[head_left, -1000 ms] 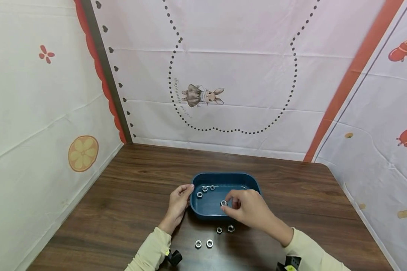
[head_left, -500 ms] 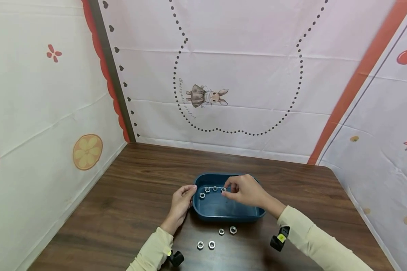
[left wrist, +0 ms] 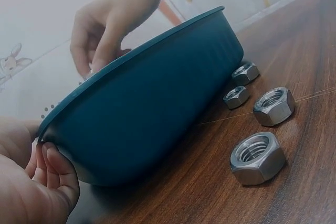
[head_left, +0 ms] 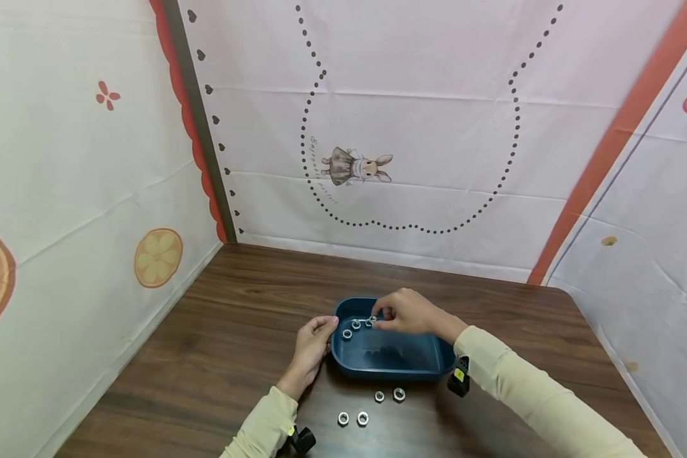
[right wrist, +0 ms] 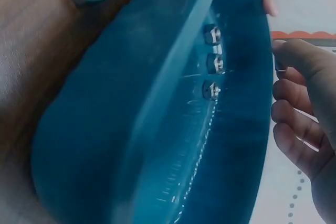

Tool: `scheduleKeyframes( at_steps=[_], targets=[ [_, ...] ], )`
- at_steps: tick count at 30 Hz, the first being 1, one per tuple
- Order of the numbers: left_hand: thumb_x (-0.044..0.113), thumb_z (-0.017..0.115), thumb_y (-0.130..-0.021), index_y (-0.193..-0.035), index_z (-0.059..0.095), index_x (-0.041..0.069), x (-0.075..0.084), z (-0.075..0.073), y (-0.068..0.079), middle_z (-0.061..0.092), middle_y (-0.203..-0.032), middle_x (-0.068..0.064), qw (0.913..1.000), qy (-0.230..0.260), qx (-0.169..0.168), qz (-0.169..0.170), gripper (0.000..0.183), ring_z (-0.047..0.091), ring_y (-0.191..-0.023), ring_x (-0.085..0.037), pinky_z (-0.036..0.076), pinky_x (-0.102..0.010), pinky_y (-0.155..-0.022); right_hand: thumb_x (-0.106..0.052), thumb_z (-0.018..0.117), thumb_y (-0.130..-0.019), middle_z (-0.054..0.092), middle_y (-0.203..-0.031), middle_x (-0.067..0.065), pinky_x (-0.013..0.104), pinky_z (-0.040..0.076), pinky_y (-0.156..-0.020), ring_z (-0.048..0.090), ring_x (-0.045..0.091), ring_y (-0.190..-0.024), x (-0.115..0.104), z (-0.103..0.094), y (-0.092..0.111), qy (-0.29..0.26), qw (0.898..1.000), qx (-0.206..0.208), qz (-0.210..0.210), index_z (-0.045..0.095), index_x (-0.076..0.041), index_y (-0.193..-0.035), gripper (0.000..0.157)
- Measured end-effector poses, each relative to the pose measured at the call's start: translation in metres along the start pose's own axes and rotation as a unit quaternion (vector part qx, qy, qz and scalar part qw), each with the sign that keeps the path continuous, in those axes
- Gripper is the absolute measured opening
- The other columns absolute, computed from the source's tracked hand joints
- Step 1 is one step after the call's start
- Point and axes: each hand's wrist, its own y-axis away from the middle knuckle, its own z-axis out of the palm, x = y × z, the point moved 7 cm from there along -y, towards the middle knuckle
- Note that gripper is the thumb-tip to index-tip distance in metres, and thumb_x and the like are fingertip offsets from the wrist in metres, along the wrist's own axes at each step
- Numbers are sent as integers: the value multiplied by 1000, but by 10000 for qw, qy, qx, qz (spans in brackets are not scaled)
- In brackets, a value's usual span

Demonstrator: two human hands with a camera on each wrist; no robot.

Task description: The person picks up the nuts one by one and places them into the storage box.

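Note:
A dark blue rectangular dish (head_left: 392,372) stands on the table, tilted in the left wrist view because of the camera. My left hand (head_left: 310,348) holds its left end, thumb at the rim and fingers (left wrist: 55,167) curled under it. Over the dish's back part, my right hand (head_left: 411,312) pinches a steel hex nut (head_left: 373,319) between thumb and index finger. Only a sliver of that nut shows in the right wrist view. Three more nuts lie inside along the left and back, among them a front-left nut (head_left: 347,334) and a middle nut (right wrist: 214,63).
Several hex nuts lie on the wooden table (head_left: 252,305) in front of the dish, including a larger nut (head_left: 399,395) close to its front wall and a nearer nut (left wrist: 258,158). Printed cloth (head_left: 435,146) encloses the table at the back and sides.
My right hand has carried the pinched nut from the dish's front middle to its back left, beside the other nuts. My left hand keeps its hold; the head view has shifted slightly.

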Motion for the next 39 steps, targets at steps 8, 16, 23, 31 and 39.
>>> scheduleKeyframes(
  at_steps=[8, 16, 23, 31, 39],
  targets=[
    [25, 72, -98, -115, 64, -1, -3, 2, 0, 68, -93, -4, 10000, 91, -35, -12, 32, 59, -72, -9, 50, -19, -61, -22, 75, -95, 52, -60, -13, 19, 37, -51, 42, -1, -48, 11, 15, -11, 40, 9966, -812, -114, 76, -10, -111, 19],
    [24, 71, -98, -114, 64, -1, -4, 3, 1, 67, -91, -3, 9999, 102, -47, -36, 31, 59, -73, -9, 49, -19, -60, -23, 75, -95, 52, -63, -15, 16, 35, -53, 43, -3, -53, 19, 34, -19, 137, 9918, -1254, -224, 77, -14, -115, 22],
    [25, 71, -98, -115, 64, -1, -3, 1, 0, 68, -92, -4, 9999, 120, 23, -62, 31, 60, -74, -9, 49, -19, -60, -20, 76, -94, 50, -61, -14, 17, 32, -51, 42, -2, -53, 10, 43, -31, 370, 9868, -1507, -458, 78, -13, -114, 22],
    [26, 71, -98, -116, 64, -2, -3, 1, 2, 67, -92, -4, 9999, 55, 35, -94, 34, 59, -74, -10, 48, -19, -61, -19, 76, -93, 50, -60, -13, 16, 30, -50, 42, -2, -53, 11, 53, -34, 578, 9830, -1692, -410, 79, -13, -113, 21],
    [25, 71, -98, -118, 63, -4, 0, 0, 4, 68, -93, -4, 9999, 119, 21, 14, 36, 60, -73, -9, 49, -19, -60, -20, 74, -95, 44, -56, -13, 18, 27, -48, 36, 0, -48, 5, 35, -29, 614, 9908, -1180, -241, 77, -11, -117, 23]
  ],
)
